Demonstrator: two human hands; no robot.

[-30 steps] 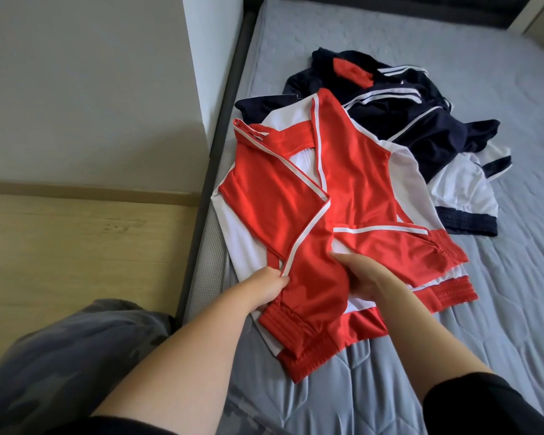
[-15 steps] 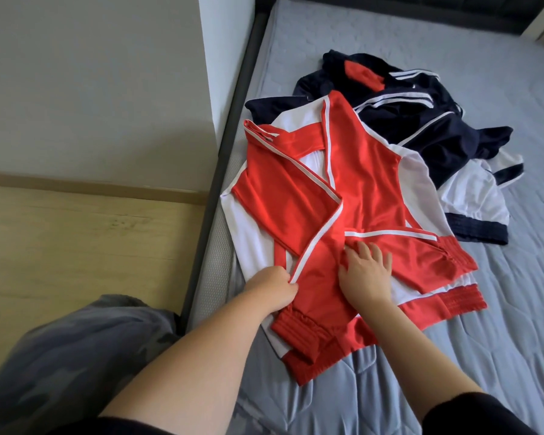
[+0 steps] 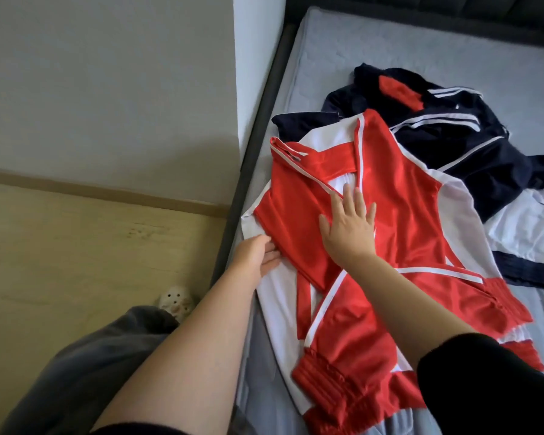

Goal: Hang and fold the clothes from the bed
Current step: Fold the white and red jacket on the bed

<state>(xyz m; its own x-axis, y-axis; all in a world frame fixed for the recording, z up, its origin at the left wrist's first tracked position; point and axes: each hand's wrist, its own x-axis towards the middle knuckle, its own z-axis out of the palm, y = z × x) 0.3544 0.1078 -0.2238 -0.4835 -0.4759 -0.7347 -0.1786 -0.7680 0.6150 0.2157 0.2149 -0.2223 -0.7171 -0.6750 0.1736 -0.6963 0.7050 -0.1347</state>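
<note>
A second ago both hands were low down on the red jacket (image 3: 405, 221), near its cuff (image 3: 324, 373). The left hand held the sleeve edge there. Now both hands are higher up. The right hand (image 3: 350, 227) lies flat on the middle of the red jacket, where the folded sleeve (image 3: 292, 215) meets the front. The left hand (image 3: 256, 257) is at the red jacket's left edge, by the sleeve's fold.

I think this means the sleeve is folded in and is being pressed smooth. The folding is only part done. The bottom of the red jacket likely needs folding up next.

The right hand's fingers (image 3: 358, 202) are straight and spread apart. They press on the cloth and hold nothing. The left hand's fingers (image 3: 272, 246) touch the sleeve edge. I cannot tell if they pinch it or just rest on it.

The red jacket lies spread out on the bed (image 3: 343, 58). A blue jacket (image 3: 453, 152) lies just behind the red jacket and partly under it, not folded yet.
</note>
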